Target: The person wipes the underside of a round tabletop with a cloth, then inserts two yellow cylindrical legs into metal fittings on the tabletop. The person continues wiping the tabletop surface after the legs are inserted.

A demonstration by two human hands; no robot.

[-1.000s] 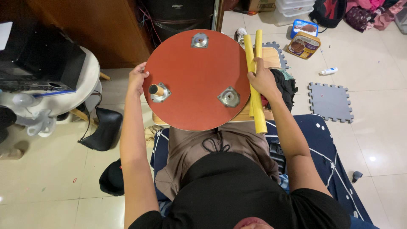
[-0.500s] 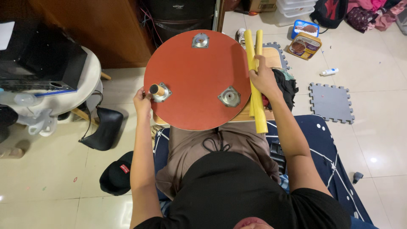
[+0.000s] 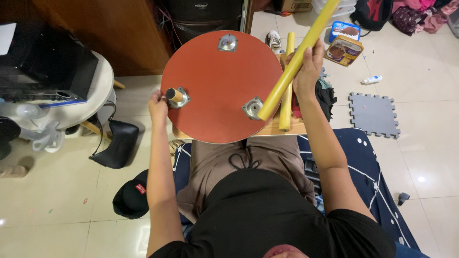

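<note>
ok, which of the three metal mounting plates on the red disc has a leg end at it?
The plate nearest the right hand, lower right: the held yellow leg meets it. The left plate has only a stub; the top plate is bare.

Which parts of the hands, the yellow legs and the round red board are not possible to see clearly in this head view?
- Yellow leg held by the right hand: its top end is cut off by the upper edge.
- Its lower end at the metal bracket: seated or only touching, too small to tell.
- Left hand: fingers hidden behind the rim of the round red board.
- Second yellow leg: partly covered by the held leg and right hand.
</note>
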